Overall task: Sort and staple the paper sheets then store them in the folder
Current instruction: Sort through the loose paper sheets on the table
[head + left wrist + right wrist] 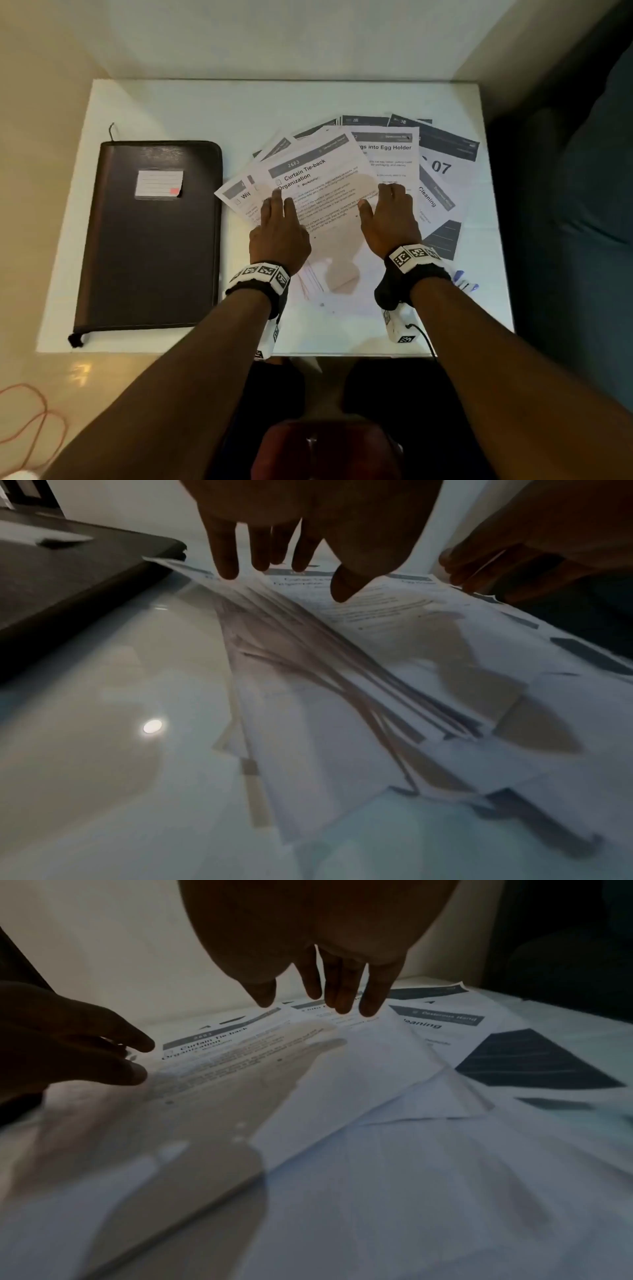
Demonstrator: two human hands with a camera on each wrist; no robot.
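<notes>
Several printed paper sheets (342, 192) lie fanned out on the white table (171, 102); the top one reads "Curtain Tie-back Organization" (308, 174). My left hand (277, 222) rests flat on the fan's left part, fingers straight, and the left wrist view has those fingers (226, 558) pointing down at the sheets (377, 669). My right hand (390, 216) lies flat on the right part, its fingers (342, 988) straight above the sheets (342, 1096). A closed dark zip folder (150, 236) with a label lies to the left. A stapler is not clearly visible.
A blue and white object (464, 282) pokes out near my right wrist at the table's right side. A dark sofa (582, 205) stands to the right. An orange cord (30, 425) lies on the floor at the lower left.
</notes>
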